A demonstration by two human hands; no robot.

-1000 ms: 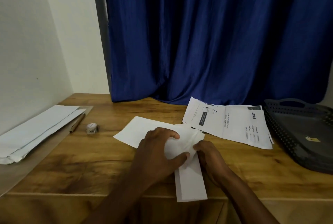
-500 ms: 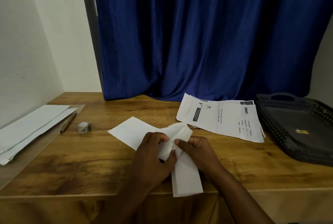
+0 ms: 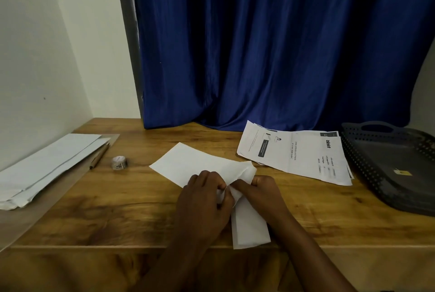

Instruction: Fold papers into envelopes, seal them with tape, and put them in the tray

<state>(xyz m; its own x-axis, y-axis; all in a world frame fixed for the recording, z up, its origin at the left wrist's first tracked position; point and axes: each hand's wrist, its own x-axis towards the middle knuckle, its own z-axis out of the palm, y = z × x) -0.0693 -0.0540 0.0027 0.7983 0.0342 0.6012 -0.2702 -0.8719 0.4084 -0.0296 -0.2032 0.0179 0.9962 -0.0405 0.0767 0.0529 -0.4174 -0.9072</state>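
Observation:
A white paper (image 3: 197, 164) lies partly folded in the middle of the wooden table (image 3: 117, 202), one long flap reaching to the front edge. My left hand (image 3: 204, 200) and my right hand (image 3: 261, 191) meet over its centre, and both pinch a raised fold of it between fingers and thumb. A small roll of tape (image 3: 119, 162) sits to the left. The dark perforated tray (image 3: 397, 167) stands at the far right with only a small yellow sticker in it.
Printed sheets (image 3: 296, 153) lie between the paper and the tray. A stack of white envelopes and papers (image 3: 44, 167) rests at the left on a thin board, with a pencil (image 3: 100, 155) beside it. A blue curtain hangs behind the table.
My left hand went from lying flat on the paper to pinching the fold. My right hand's fingers moved up to the same fold. The head camera shifted slightly.

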